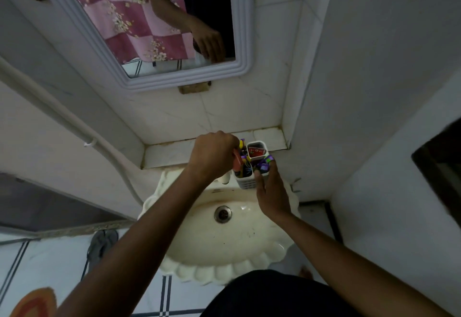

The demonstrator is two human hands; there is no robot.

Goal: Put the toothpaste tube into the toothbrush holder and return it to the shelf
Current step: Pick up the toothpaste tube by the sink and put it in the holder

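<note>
Nearest the camera, at 6 o'clock, a dark garment (274,294) fills the bottom edge, and two bare forearms reach up from it over a cream sink (199,254) with a scalloped rim and a metal drain (222,213) near its middle. Tiled floor (30,261) shows at 8 o'clock, with a dark sandal (101,241) lying on it.

Past the sink, the right hand (270,191) is clasped on the right side of a white holder (249,179), fingers (259,179) pressed against its slotted wall. The holder sits at the far rim of the sink, just before the shelf (172,153), and whether it touches the shelf cannot be told. Purple and yellow brush handles (264,167) crowd its compartments.

The left hand (212,157), at 11 o'clock from the holder, is closed into a fist on something reddish-orange (236,160) at the holder's left edge; it is too hidden to name surely. A red toothpaste tube (256,152) stands inside the holder's far compartment.

Beyond, the tiled shelf runs across a wall recess. Higher, at 12 o'clock, a white-framed mirror (239,42) reflects a pink checked cloth (129,17) and an arm.
</note>
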